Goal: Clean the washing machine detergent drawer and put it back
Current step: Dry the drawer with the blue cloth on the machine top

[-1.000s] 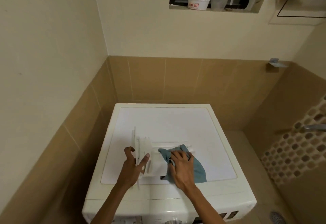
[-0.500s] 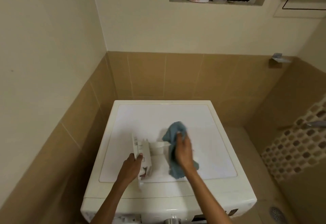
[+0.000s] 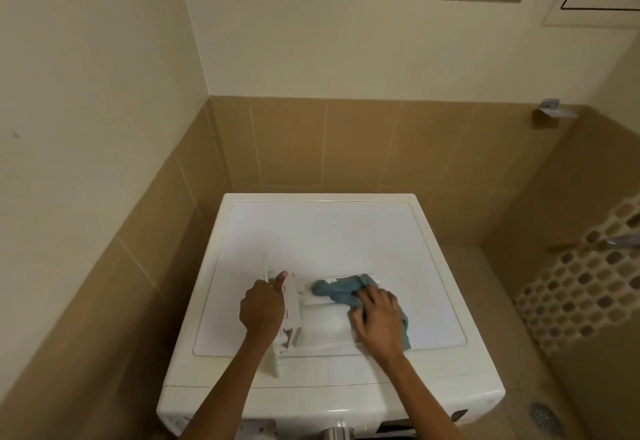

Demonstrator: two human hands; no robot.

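Now the right hand, clutching the blue cloth it lifted a moment ago, presses it back into the detergent drawer, with the left hand gripping the drawer's front end: wiping continues.

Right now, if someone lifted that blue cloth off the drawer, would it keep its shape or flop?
Probably flop: the blue cloth lies bunched and creased under the right hand, draped over the detergent drawer. Likely light. Being crumpled fabric, it seems unlikely to roll or slip.
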